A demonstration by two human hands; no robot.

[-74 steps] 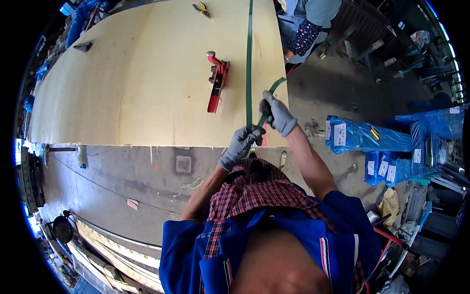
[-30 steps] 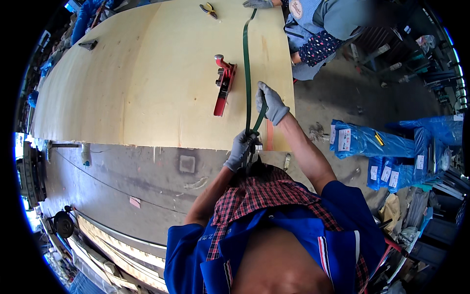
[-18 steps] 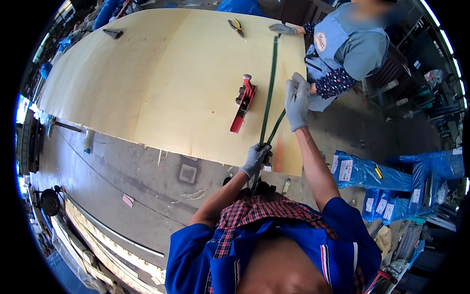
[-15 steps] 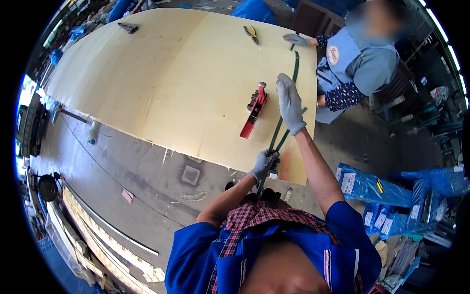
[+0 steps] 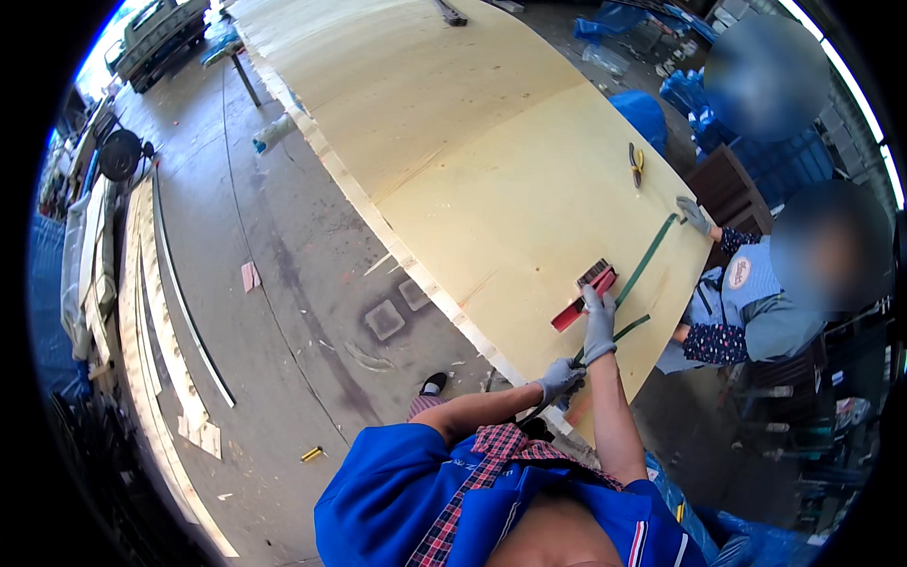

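A large pale plywood sheet stretches away in front of me. Near its close edge, my left hand, in a grey glove, is closed round green strapping band. One length of the band runs to the far right edge; a shorter loose end points right. My right hand, also gloved, has its fingers on a red strapping tool lying on the sheet and looks closed on it; the fingertips are partly hidden.
Across the sheet's right edge stands a co-worker, whose gloved hand is by the band's far end. Yellow-handled pliers and a dark tool lie on the sheet. Wooden strips and a yellow-handled item lie on the floor.
My view has swung leftward. My right hand has come down from above the band to the red strapping tool. The left hand keeps hold of the band.
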